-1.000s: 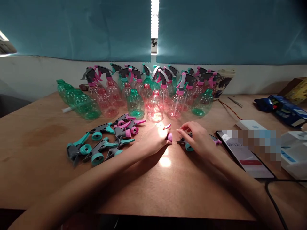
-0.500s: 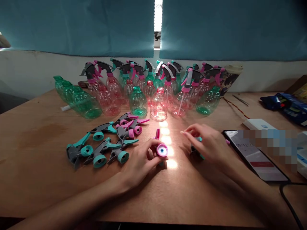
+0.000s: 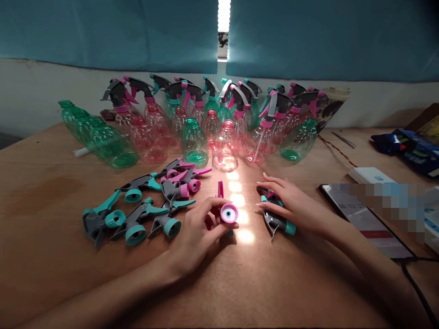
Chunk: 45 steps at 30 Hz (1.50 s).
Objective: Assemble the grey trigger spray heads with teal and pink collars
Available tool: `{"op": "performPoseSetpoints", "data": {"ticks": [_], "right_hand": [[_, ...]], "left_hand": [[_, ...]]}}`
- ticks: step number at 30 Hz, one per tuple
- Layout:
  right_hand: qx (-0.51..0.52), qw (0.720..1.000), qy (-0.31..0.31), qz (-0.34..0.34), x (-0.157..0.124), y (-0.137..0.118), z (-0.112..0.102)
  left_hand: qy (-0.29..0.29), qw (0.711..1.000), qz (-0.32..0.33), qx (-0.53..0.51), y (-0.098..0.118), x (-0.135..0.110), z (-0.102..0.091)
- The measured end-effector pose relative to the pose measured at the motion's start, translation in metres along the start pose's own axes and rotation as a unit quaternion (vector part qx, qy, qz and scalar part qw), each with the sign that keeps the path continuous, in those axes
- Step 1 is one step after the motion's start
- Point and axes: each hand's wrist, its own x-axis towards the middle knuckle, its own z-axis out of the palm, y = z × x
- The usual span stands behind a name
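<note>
My left hand is closed around a pink-and-grey spray trigger head. The head's pink collar faces me, with a white disc and a small blue centre inside. Over a teal-and-grey spray trigger head on the right, my right hand is open with its fingers stretched out. A second head with pink parts is partly hidden beneath those fingers. Whether the fingertips touch either head I cannot tell. Left of my left hand lie several loose teal trigger heads and pink trigger heads.
Pink bottles and green bottles stand in rows at the back, several wearing trigger heads. A phone lies at the right beside a white box. Tweezers and a blue packet are farther back.
My right hand's fingers have spread from near-pinched, showing more of the heads below them. My left hand still holds its head. The whole view has shifted slightly.
</note>
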Motion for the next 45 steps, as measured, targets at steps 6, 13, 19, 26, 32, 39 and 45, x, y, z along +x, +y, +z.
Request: {"op": "performPoseSetpoints", "data": {"ticks": [6, 13, 19, 26, 32, 39, 45], "right_hand": [[0.118, 0.989, 0.079, -0.051, -0.008, -0.052, -0.008], [0.061, 0.984, 0.118, -0.12, -0.021, -0.082, 0.017], [0.071, 0.985, 0.13, -0.089, -0.029, -0.081, 0.03], [0.285, 0.959, 0.013, -0.005, -0.029, -0.085, 0.035], [0.349, 0.937, 0.016, 0.019, -0.028, -0.08, 0.036], [0.351, 0.936, 0.018, -0.004, -0.03, -0.079, 0.037], [0.352, 0.935, 0.011, -0.029, -0.029, -0.078, 0.037]], "left_hand": [[-0.015, 1.0, 0.008, 0.019, 0.003, 0.0, -0.001], [0.002, 0.995, 0.044, 0.091, 0.002, -0.001, 0.0], [-0.014, 0.984, 0.102, 0.144, -0.002, -0.005, 0.0], [-0.008, 0.984, 0.123, 0.132, -0.004, -0.003, -0.002], [-0.035, 0.989, 0.098, 0.107, -0.004, -0.001, -0.002], [-0.05, 0.991, 0.086, 0.09, -0.003, -0.003, -0.002], [-0.062, 0.993, 0.071, 0.076, -0.002, -0.001, -0.002]]}}
